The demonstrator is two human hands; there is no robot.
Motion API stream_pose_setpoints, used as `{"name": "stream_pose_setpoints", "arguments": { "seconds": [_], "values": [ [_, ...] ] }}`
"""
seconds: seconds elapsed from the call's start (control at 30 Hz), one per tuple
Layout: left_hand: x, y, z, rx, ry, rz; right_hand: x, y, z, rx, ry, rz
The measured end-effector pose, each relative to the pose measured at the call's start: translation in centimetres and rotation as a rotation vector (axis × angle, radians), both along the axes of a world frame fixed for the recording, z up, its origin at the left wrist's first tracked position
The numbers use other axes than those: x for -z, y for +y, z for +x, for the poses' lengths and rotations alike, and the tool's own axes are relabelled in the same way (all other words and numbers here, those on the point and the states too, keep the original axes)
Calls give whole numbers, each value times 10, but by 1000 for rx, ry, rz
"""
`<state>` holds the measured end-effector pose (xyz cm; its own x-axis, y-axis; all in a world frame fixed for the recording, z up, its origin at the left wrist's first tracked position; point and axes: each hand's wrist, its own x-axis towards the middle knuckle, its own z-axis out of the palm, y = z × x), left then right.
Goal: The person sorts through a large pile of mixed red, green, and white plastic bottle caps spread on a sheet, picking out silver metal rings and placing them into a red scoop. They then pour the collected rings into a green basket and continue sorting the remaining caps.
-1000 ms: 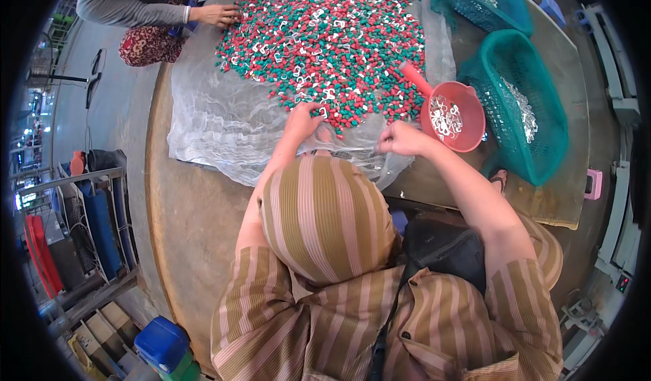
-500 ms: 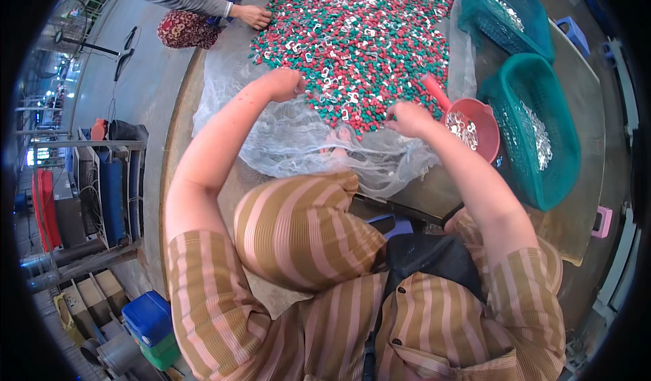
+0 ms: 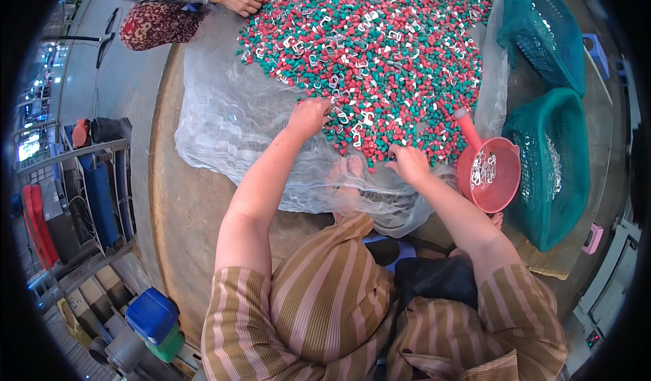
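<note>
A wide pile of small red, green and white pellets covers a sheet of translucent mesh cloth, with loop-shaped silver metal pieces scattered through it. My left hand is at the pile's near left edge, fingers curled together beside several metal pieces; anything between the fingertips is hidden. At the near right edge sits my right hand, thumb and forefinger apart, with nothing visible between them. To its right stands a red long-handled scoop, with more metal pieces inside.
Two green plastic baskets stand along the right, holding metal pieces. Across the pile at far left, another person's hand rests by the pellets. My bare foot is at the cloth's near edge. A blue container stands at lower left.
The view has shifted, so the pile and scoop appear lower. My left hand has moved right along the pile's edge, closer to my right hand and the metal pieces.
</note>
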<state>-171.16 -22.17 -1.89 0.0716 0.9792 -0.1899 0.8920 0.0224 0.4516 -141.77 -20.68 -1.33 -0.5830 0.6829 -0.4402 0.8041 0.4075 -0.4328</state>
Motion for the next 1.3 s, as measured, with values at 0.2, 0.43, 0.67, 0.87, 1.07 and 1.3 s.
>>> {"name": "stream_pose_setpoints", "arguments": {
  "seconds": [0.2, 0.43, 0.67, 0.87, 1.07, 1.3],
  "values": [
    [10, -9, -11, -331, -533, -233, 23, 23, -1, 388, 444, -233],
    [4, 2, 15, -230, -316, -150, -15, 60, -39, 712, 650, -860],
    [15, -2, 18, -277, -468, -215, -2, 72, -45, 861, 781, -1318],
    [1, -11, -11, -562, -1058, -478, -1, 79, -68, 815, 498, -879],
    [19, 2, -12, -574, -847, -335, -4, 60, -87, 189, 141, -50],
    [13, 6, 24, -220, -54, -6, 15, 65, -68, 350, 294, -417]
  ]
}}
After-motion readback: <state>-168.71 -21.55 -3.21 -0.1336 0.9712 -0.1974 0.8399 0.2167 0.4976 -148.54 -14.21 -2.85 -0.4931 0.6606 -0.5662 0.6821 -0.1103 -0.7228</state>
